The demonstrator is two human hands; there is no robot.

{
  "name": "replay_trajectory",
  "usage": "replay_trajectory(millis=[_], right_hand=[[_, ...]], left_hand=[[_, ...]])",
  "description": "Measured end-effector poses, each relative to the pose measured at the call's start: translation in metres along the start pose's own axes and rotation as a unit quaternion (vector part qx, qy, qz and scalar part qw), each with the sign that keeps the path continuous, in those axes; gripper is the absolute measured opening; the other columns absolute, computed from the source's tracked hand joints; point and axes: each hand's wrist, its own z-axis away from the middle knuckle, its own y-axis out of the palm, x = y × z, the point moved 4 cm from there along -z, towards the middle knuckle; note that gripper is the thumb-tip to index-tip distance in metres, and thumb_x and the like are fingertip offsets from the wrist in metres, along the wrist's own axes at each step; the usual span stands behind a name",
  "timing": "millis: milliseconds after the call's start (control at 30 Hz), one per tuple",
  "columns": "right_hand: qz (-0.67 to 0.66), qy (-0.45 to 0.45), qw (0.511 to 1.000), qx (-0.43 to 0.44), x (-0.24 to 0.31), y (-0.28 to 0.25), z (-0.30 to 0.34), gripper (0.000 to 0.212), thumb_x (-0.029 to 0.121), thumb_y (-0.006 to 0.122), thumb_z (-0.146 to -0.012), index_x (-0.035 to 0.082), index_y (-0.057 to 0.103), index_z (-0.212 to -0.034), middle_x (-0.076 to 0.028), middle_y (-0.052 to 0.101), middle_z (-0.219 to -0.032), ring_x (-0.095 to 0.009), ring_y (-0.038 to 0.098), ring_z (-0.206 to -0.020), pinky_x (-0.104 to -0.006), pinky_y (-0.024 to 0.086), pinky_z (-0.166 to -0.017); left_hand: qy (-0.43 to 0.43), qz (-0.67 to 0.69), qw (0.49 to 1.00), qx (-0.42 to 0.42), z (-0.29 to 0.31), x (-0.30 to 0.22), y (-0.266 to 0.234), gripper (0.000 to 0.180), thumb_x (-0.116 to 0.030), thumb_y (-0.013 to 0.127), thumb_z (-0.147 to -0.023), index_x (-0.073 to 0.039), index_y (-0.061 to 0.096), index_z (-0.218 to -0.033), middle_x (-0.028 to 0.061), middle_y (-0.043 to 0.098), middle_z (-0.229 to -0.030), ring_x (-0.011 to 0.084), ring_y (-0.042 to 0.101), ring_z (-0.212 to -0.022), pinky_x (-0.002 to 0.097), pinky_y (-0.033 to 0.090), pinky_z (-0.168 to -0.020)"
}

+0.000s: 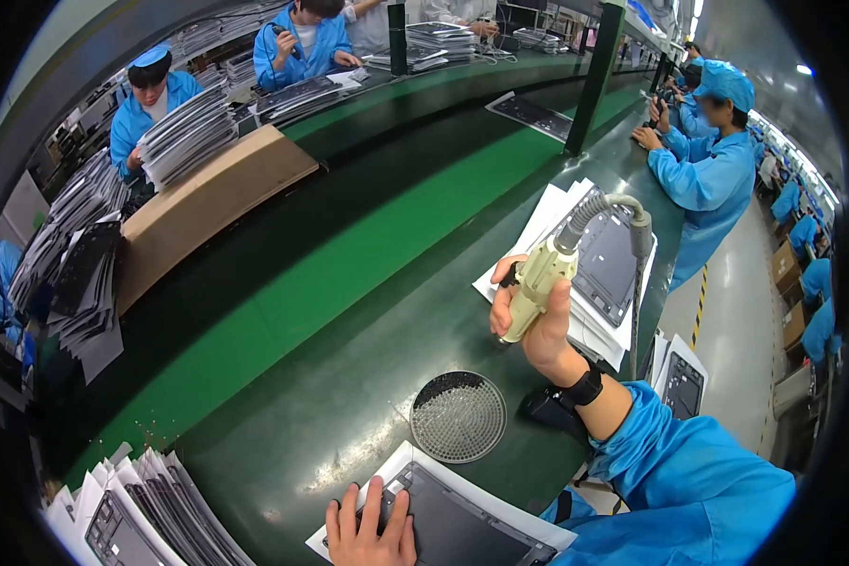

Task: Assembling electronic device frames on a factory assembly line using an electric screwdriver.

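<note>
My left hand [373, 528] lies with its fingers spread on a dark flat laptop-cover-like panel [457, 524], which rests on a white sheet at the near edge of the green bench. My right hand [549, 330] grips a cream corded electric screwdriver [541, 281], raised above the bench with its cable leaving from the top; its tip is hidden. Between my hands sits a round dish [457, 420] with a grid of small holes and tiny dark pieces, probably screws, along its far side. Beyond the screwdriver lies a pile of dark panels [606, 264] interleaved with white sheets.
A stack of panels and sheets [160, 509] stands at the near left. A green conveyor belt [349, 245] runs past the bench [311, 415]. A green post [594, 80] rises at the far right. Co-workers in blue sit across the belt and at my right.
</note>
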Motion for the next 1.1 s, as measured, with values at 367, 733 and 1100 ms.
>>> replay_trajectory(millis=[367,733,1100], right_hand=[[0.054,-0.024,0.998,0.018,-0.002,0.009,0.003,0.106,0.096,0.029,-0.068,-0.003,0.05,-0.1,-0.003,0.051,-0.054,-0.011,0.048,-0.045,-0.0245,0.041,-0.045],[-0.001,-0.007,1.0,0.025,-0.007,0.007,0.012,0.1,0.09,0.029,-0.077,0.0,0.052,-0.113,-0.002,0.052,-0.061,-0.008,0.049,-0.055,-0.0218,0.038,-0.05],[-0.013,0.011,1.0,0.014,0.003,0.007,0.011,0.105,0.09,0.036,-0.073,-0.007,0.049,-0.113,-0.007,0.052,-0.057,-0.015,0.048,-0.047,-0.028,0.041,-0.047]], left_hand=[[0.024,0.037,0.998,-0.041,-0.006,0.009,0.017,0.039,-0.013,0.066,-0.081,-0.011,0.064,-0.12,0.0181,0.053,-0.13,0.0422,0.048,-0.117,0.0543,0.037,-0.101],[0.012,-0.026,0.998,-0.062,0.007,0.004,0.012,0.043,-0.022,0.068,-0.078,-0.019,0.064,-0.121,0.018,0.053,-0.114,0.0391,0.049,-0.103,0.0519,0.041,-0.085],[0.013,-0.029,0.997,-0.068,0.005,0.004,0.011,0.043,-0.024,0.067,-0.079,-0.019,0.064,-0.122,0.0172,0.054,-0.115,0.0386,0.05,-0.104,0.0517,0.041,-0.086]])
